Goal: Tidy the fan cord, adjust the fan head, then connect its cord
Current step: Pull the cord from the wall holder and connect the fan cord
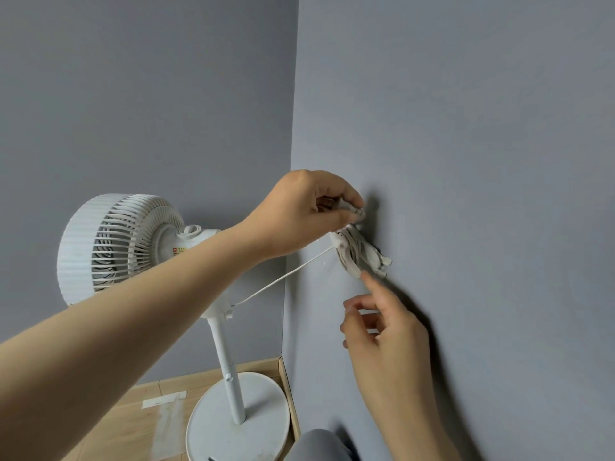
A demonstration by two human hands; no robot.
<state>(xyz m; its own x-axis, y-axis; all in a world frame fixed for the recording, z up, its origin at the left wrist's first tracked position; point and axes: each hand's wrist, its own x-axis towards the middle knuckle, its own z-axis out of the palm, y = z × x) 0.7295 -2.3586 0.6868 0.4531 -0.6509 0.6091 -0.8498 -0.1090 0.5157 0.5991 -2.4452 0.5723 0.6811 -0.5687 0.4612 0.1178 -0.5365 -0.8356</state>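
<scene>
A white pedestal fan (109, 247) stands in the room corner, its head turned left. Its thin white cord (286, 276) runs taut from the fan neck up to a coiled cord bundle (357, 252) hanging against the right wall. My left hand (306, 214) is just above the bundle and pinches the white plug end (354, 209) against the wall. My right hand (382, 322) is below the bundle, index finger pointing up and almost touching the coil, other fingers curled and holding nothing. What the bundle hangs on is hidden.
Grey walls meet in a corner behind the fan. The fan's round white base (239, 420) sits on a wooden floor (133, 417) with a strip of tape (163, 399). A grey-clad knee (316, 444) shows at the bottom.
</scene>
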